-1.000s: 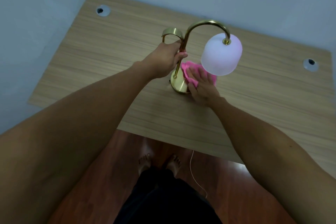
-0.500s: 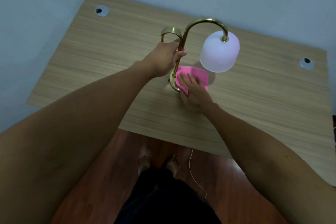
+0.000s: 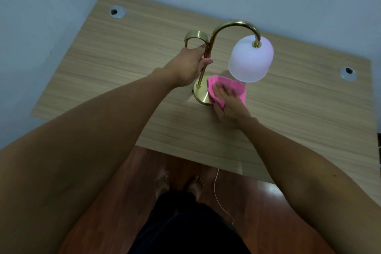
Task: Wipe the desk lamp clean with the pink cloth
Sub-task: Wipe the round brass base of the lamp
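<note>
Desk lamp (image 3: 231, 51) stands upright near the middle of the wooden desk (image 3: 123, 64), brass stem curving over to a frosted white shade (image 3: 250, 59) that hangs on the right, above the round brass base (image 3: 201, 94). Left hand (image 3: 188, 66) is closed around the stem partway up, thumb tip showing against the brass; it steadies the lamp. Right hand (image 3: 227, 102) lies flat, fingers together and slightly fanned, pressing the pink cloth (image 3: 231, 86) onto the right side of the base and the desk just beside it. Cloth is bunched, partly under the palm, partly under the shade. Step in hand, as judged: wiping the base. To do it well, keep the left grip firm so the lamp does not slide or tip, work the cloth in an arc around the foot of the stem, and cover the bare left and near parts of the base. Shade hangs close above the knuckles; lifting the hand sharply could knock it. A thin cord (image 3: 218, 198) trails over the floor below the near edge.
</note>
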